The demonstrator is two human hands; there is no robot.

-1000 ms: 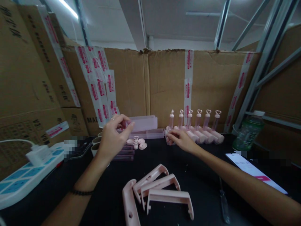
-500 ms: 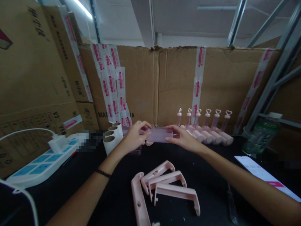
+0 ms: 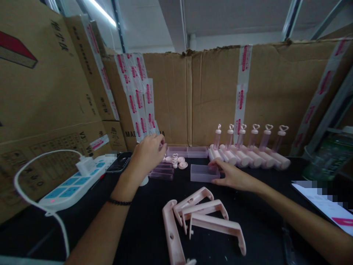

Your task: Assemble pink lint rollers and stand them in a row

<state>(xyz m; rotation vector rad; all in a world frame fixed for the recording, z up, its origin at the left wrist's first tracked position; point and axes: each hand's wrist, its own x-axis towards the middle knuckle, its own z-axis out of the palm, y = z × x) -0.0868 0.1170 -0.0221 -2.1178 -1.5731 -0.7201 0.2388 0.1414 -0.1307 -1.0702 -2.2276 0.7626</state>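
My right hand (image 3: pixel 234 176) grips the right end of a translucent purple rectangular box (image 3: pixel 202 173), thumb on the near side and fingers on the far side. The box sits low over the black tabletop. My left hand (image 3: pixel 149 154) is over the white tubes, its fingers bent and their tips hidden. Only the foot of one white tube (image 3: pixel 145 181) shows below it. Beside it lie purple translucent strips (image 3: pixel 162 173), small pale pink round parts (image 3: pixel 182 165) and a small heart-topped piece (image 3: pixel 175 162).
Pale pink bracket-shaped pieces (image 3: pixel 213 222) lie in front. Heart-topped tubes (image 3: pixel 252 138) stand above pink cylinders (image 3: pixel 255 158) at the back right. A power strip (image 3: pixel 73 187) and phone (image 3: pixel 118 162) are left; a bottle (image 3: pixel 331 154) and lit screen (image 3: pixel 325 204) right. Cardboard (image 3: pixel 165 92) walls the back.
My left hand has let go of the purple box and moved left over the white tubes. My right hand has brought the box lower and nearer. The view has shifted somewhat.
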